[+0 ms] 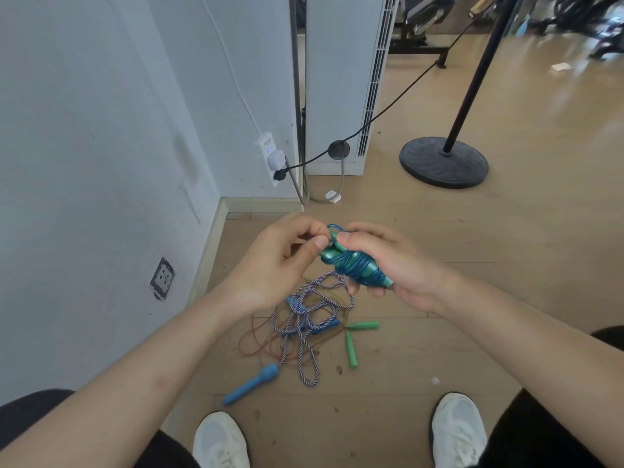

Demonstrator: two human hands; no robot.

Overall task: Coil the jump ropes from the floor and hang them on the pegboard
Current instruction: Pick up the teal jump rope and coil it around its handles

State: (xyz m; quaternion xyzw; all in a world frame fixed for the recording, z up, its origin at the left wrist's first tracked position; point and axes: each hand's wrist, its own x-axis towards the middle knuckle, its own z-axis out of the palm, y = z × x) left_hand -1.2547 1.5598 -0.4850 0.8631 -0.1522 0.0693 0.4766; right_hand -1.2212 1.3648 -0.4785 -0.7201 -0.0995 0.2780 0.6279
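Observation:
A teal jump rope (354,266) is wound tightly around its two green handles into a bundle. My right hand (398,265) grips that bundle from the right. My left hand (280,265) pinches the rope's loose loop at the bundle's upper end. Below on the wooden floor lies a tangle: a purple-and-white braided rope (304,332) with blue handles (251,383), and a thin reddish rope (256,342) with green handles (351,347). No pegboard is in view.
A white wall with a socket (162,278) and a power strip (271,160) rises on the left. A white floor-standing unit (337,82) stands ahead. A black round stand base (444,162) is at the right, with a cable stretched across. My white shoes (457,430) are below.

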